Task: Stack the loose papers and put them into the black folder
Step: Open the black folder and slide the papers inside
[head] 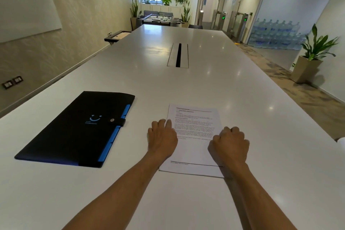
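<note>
A stack of printed white papers [194, 132] lies flat on the white table [186, 84] in front of me. My left hand [162, 139] rests at the stack's left edge, fingers curled and touching the paper. My right hand [230, 145] sits on the stack's right edge with its fingers curled under; whether it pinches the sheets is hidden. The black folder [74, 130] lies to the left of the papers, snapped closed by a strap with a metal button, blue tabs showing along its right side.
A cable slot [178, 55] is set into the table's middle, farther away. A white object [342, 144] peeks in at the right edge. A potted plant [309, 58] stands on the floor at the right; a foosball table [160, 18] stands beyond the far end.
</note>
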`<control>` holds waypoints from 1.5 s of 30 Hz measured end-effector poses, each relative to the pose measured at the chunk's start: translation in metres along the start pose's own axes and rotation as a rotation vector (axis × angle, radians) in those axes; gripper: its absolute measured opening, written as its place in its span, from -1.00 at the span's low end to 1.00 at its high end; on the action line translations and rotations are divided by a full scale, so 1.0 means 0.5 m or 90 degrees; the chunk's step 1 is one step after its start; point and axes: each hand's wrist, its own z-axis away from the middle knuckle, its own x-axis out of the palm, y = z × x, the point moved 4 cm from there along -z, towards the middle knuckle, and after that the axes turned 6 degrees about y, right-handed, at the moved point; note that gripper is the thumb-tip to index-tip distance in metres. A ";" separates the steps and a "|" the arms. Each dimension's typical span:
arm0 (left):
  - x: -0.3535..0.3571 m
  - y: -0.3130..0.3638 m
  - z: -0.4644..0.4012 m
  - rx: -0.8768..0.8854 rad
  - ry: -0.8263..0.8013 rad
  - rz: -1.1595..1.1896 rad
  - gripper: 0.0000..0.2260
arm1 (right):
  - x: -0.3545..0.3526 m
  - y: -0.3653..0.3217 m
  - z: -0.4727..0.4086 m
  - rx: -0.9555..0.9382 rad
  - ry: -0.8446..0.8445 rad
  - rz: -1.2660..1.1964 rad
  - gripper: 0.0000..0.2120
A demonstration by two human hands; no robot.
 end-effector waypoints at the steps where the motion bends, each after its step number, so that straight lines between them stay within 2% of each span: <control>1: -0.010 -0.008 0.000 0.000 0.024 0.011 -0.62 | -0.005 -0.011 -0.003 -0.013 0.031 -0.003 -0.89; 5: -0.061 -0.054 -0.006 -0.001 0.121 0.001 -0.70 | 0.002 -0.087 -0.012 -0.071 0.036 -0.036 -0.72; 9: -0.123 -0.140 -0.033 -0.022 0.143 -0.075 -0.71 | 0.019 -0.196 0.002 -0.176 0.007 -0.114 -0.68; 14: -0.169 -0.291 -0.055 -0.084 0.096 -0.118 -0.64 | 0.049 -0.311 0.042 -0.305 -0.056 -0.165 -0.69; 17: -0.165 -0.377 -0.052 -0.124 0.013 -0.133 -0.61 | 0.062 -0.364 0.065 -0.372 -0.105 -0.196 -0.69; 20: -0.142 -0.420 -0.037 -0.181 -0.056 -0.083 -0.57 | 0.077 -0.399 0.085 -0.418 -0.163 -0.219 -0.69; 24: -0.119 -0.395 -0.030 -0.174 -0.060 -0.092 -0.56 | 0.095 -0.424 0.100 -0.431 -0.191 -0.237 -0.70; 30: -0.087 -0.289 -0.018 -0.134 -0.047 -0.094 -0.56 | 0.099 -0.438 0.077 -0.412 -0.144 -0.263 -0.77; 33: -0.064 -0.237 -0.014 -0.106 -0.063 -0.074 -0.55 | 0.103 -0.435 0.058 -0.418 -0.127 -0.224 -0.81; 38: -0.050 -0.190 -0.015 -0.089 -0.072 -0.054 -0.55 | 0.122 -0.418 0.036 -0.434 -0.159 -0.139 -0.85; 41: -0.055 -0.185 -0.014 -0.093 -0.072 -0.056 -0.55 | 0.122 -0.419 0.027 -0.450 -0.161 -0.137 -0.84; 45: -0.062 -0.180 -0.009 -0.091 -0.059 -0.059 -0.55 | 0.120 -0.430 0.025 -0.474 -0.164 -0.107 -0.73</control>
